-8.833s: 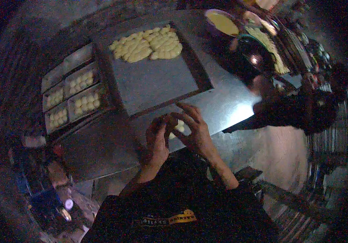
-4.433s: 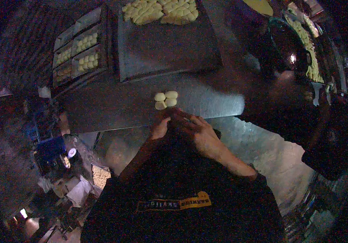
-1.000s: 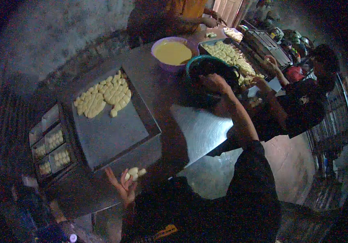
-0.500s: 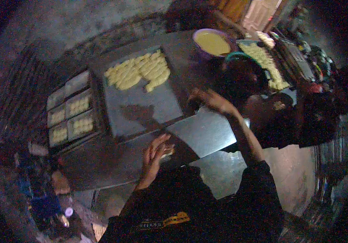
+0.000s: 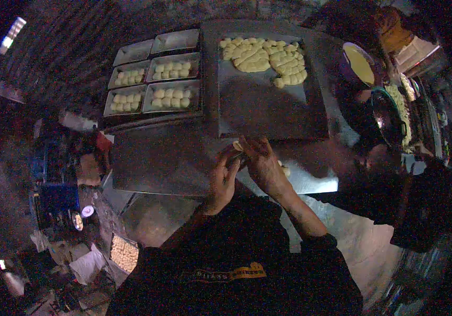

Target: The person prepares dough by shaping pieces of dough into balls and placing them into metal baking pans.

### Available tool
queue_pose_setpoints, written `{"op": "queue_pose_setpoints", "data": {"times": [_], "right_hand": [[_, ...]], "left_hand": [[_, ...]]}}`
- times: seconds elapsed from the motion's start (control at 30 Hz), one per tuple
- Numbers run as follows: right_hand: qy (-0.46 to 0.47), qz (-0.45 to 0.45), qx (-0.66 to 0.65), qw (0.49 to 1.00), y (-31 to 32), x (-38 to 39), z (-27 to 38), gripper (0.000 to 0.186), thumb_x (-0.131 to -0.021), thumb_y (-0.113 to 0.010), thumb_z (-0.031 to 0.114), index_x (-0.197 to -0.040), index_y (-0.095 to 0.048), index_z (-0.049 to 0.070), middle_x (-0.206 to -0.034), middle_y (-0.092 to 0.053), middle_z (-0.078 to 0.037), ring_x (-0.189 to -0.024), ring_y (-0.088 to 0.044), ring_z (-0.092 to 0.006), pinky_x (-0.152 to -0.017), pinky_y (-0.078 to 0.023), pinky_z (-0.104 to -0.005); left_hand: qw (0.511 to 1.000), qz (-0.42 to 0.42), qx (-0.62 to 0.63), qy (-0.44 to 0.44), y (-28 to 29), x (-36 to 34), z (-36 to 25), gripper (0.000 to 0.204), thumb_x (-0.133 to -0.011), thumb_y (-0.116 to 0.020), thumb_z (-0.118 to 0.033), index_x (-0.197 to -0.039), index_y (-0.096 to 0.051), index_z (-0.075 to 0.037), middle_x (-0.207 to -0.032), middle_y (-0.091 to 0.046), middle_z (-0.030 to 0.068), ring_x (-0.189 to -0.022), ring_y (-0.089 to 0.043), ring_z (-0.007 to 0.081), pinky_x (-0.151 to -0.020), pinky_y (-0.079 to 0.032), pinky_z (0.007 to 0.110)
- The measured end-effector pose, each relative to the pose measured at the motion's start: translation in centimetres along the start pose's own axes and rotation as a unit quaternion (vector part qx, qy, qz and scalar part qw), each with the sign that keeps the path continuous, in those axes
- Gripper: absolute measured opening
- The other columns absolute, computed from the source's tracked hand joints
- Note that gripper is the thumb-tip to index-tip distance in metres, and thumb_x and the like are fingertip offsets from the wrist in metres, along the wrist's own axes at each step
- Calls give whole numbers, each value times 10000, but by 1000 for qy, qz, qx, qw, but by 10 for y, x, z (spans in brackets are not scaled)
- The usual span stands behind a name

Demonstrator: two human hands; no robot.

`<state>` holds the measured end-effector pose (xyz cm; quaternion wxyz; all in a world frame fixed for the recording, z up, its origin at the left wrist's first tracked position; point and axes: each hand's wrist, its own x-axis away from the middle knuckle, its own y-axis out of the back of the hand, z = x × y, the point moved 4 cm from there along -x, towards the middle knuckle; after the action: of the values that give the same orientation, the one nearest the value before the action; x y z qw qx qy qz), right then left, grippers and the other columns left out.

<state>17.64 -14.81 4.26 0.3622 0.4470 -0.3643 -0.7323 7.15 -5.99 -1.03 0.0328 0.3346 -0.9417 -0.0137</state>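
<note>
In front of my chest both hands meet over the near part of the table. My left hand [image 5: 221,181] is closed around a small piece of pale dough [image 5: 238,146]. My right hand [image 5: 264,167] has its fingers bent onto the same piece; shadow hides part of the grip. Beyond them lies a dark metal tray [image 5: 265,118], with braided-looking lumps of pale dough [image 5: 252,57] at its far end. A few small dough pieces [image 5: 286,170] show beside my right wrist.
Left of the tray stand rectangular tins [image 5: 172,95], several with rows of dough balls. At right are a purple-rimmed bowl of yellowish mixture [image 5: 360,64], a dark green-rimmed bowl [image 5: 386,116] and another dough tray [image 5: 398,102]. A person in dark clothes [image 5: 426,200] is close on the right.
My right hand has come in from the right to meet my left hand at the dough. The view has turned, so the tray and tins appear farther right.
</note>
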Motion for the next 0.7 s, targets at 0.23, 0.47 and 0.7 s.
{"op": "queue_pose_setpoints", "data": {"times": [0.23, 0.47, 0.7], "right_hand": [[-289, 203, -265, 897, 15, -2, 39, 342, -860, -629, -21, -1185, -671, 75, -1325, -597, -158, -1110, -614, -344, -951, -505, -469], [-71, 17, -153, 986, 46, 42, 32, 391, -846, -719, 89, -1217, -611, 32, -1289, -602, -199, -1085, -636, -370, -904, -513, -479], [-317, 53, -375, 870, 61, 58, 2, 185, -924, -674, 34, -1098, -645, -23, -956, -675, -119, -694, -646, -162, -589, -511, -269]], "left_hand": [[970, 5, 218, 106, 58, 3, 48, 317, -1001, -564, -107, -1315, -546, -64, -1267, -606, 70, -1158, -597, 215, -943, -500, 331], [907, 202, 333, 161, 23, -2, 15, 291, -973, -622, -168, -1248, -608, -74, -1262, -639, 62, -1111, -640, 175, -942, -520, 335], [969, 218, 42, -112, -2, 10, -65, 241, -884, -735, -61, -1108, -666, -9, -1170, -679, 99, -1034, -674, 183, -912, -552, 313]]}}
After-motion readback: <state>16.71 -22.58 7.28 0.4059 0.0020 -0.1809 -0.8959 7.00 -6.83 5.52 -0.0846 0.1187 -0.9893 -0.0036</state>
